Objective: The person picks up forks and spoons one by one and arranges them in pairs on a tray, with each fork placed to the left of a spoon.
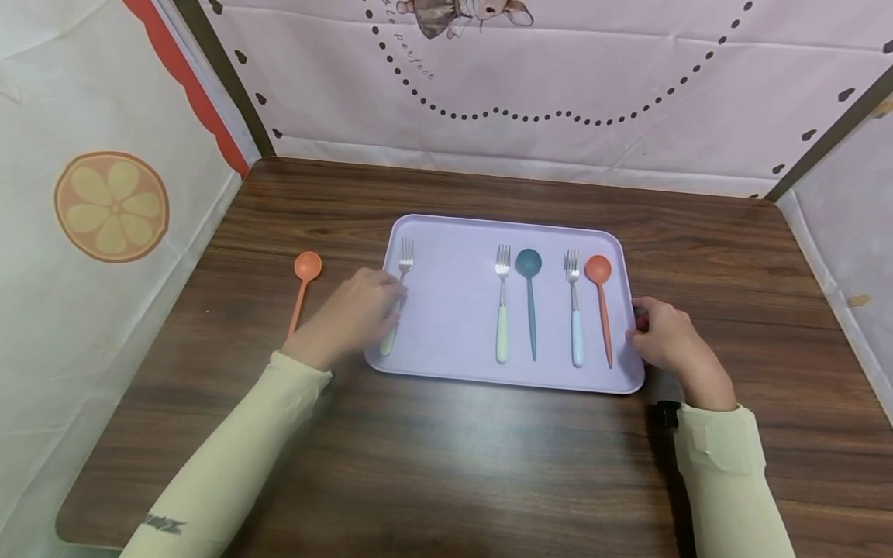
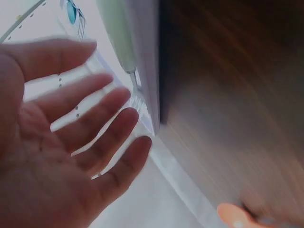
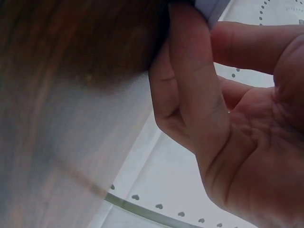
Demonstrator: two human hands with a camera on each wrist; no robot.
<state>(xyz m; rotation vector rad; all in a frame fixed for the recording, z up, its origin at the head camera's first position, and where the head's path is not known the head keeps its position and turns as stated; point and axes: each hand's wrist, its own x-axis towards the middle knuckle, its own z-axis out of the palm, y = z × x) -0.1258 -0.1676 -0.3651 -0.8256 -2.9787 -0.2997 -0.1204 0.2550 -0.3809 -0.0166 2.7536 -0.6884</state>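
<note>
A lilac tray (image 1: 449, 302) lies on the table, bearing three forks and two spoons. My left hand (image 1: 356, 314) hovers by its left rim, fingers spread and loosely bent, holding nothing in the left wrist view. It partly covers a fork with a pale green handle (image 1: 387, 345) on the tray's left side. At the right rim, my right hand (image 1: 666, 333) grips the tray edge (image 3: 211, 10) between thumb and fingers. Right of the tray's middle are a green-handled fork (image 1: 502, 325), a teal spoon (image 1: 529, 263), a light-blue-handled fork (image 1: 577, 337) and an orange spoon (image 1: 598, 270).
Another orange spoon (image 1: 308, 266) lies on the wooden table (image 1: 446, 457) left of the tray, its handle end hidden behind the left forearm. Patterned cloth walls (image 1: 558, 147) stand behind the table and at both sides.
</note>
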